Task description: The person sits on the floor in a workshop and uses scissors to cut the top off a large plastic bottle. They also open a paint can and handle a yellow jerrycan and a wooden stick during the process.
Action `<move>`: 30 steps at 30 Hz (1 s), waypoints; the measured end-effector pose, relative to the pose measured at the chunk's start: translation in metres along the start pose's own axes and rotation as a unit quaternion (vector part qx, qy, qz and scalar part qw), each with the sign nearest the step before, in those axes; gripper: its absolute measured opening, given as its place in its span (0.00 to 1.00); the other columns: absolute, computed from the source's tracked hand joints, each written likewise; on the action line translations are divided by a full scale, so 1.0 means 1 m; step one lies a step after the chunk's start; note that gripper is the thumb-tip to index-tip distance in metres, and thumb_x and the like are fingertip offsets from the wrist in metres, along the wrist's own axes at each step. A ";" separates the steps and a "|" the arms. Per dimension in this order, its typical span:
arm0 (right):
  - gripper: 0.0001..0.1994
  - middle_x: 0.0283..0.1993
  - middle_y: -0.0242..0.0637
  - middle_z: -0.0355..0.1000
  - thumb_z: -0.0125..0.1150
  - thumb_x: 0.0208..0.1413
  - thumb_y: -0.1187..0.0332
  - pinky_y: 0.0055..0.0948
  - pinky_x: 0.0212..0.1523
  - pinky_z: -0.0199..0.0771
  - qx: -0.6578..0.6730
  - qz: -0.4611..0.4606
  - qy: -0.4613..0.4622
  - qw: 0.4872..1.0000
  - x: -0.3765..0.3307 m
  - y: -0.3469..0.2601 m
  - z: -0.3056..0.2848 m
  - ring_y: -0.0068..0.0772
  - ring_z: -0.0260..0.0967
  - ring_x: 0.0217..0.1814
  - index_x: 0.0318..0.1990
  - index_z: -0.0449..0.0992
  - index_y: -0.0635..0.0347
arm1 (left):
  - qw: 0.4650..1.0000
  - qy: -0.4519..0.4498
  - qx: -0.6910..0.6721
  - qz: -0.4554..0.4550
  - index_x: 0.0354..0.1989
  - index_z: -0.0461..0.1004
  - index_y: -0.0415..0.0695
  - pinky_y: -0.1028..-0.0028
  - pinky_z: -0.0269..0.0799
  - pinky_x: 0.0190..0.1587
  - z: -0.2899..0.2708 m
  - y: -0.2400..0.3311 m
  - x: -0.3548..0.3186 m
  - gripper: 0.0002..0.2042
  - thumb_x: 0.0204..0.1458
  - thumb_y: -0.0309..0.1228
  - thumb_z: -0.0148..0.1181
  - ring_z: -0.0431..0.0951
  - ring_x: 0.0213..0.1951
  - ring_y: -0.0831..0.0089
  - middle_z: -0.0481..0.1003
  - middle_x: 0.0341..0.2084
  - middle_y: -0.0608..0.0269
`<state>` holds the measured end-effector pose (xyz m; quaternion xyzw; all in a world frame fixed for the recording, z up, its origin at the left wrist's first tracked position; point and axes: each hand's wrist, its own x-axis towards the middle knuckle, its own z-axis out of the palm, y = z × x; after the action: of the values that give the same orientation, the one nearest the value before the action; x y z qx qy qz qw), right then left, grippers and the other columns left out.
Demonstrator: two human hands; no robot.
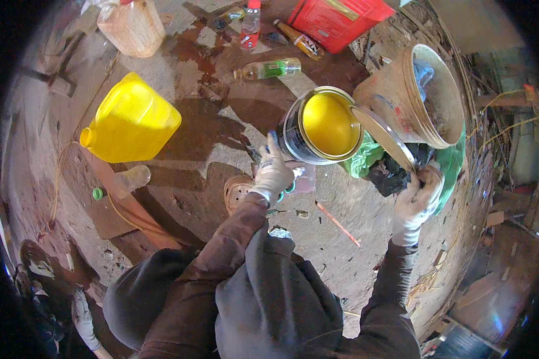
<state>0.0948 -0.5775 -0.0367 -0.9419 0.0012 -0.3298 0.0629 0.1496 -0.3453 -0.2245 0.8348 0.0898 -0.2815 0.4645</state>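
Above stained floor [365,206], a lid [385,139] was pinched by the right hand [421,192]; the left hand [273,173] was spread beside a can [290,134].

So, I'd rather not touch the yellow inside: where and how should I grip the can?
Probably grip the can by its curved outer wall, below the rim, from the left: its top is open, and the tilted lid, in the right hand, crowds the right side.
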 end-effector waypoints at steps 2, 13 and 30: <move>0.09 0.39 0.46 0.70 0.59 0.59 0.76 0.36 0.39 0.73 0.014 0.069 0.022 0.997 -0.027 0.010 -0.021 0.47 0.71 0.37 0.44 0.69 0.69 | 1.000 0.010 -0.022 -0.001 0.74 0.33 0.44 0.59 0.67 0.64 -0.016 0.000 -0.012 0.58 0.42 0.37 0.75 0.63 0.64 0.41 0.54 0.65 0.37; 0.11 0.43 0.43 0.74 0.63 0.52 0.75 0.37 0.30 0.77 -0.137 -0.005 -0.075 0.988 -0.172 0.091 -0.061 0.45 0.76 0.32 0.43 0.72 0.59 | 0.981 0.139 0.096 0.092 0.66 0.58 0.50 0.51 0.69 0.56 -0.021 -0.088 -0.016 0.41 0.44 0.45 0.72 0.69 0.57 0.41 0.65 0.54 0.39; 0.12 0.41 0.36 0.72 0.62 0.47 0.72 0.30 0.24 0.73 -0.108 -0.194 -0.162 0.961 -0.230 0.096 -0.029 0.33 0.72 0.32 0.41 0.72 0.54 | 0.966 0.085 0.222 0.098 0.67 0.60 0.47 0.54 0.70 0.56 -0.028 -0.113 -0.050 0.40 0.46 0.47 0.70 0.72 0.55 0.42 0.65 0.56 0.38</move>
<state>-0.0989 -0.6657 -0.1685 -0.9661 -0.1565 -0.1767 -0.1048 0.0723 -0.2541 -0.2672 0.9426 -0.0183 -0.1751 0.2836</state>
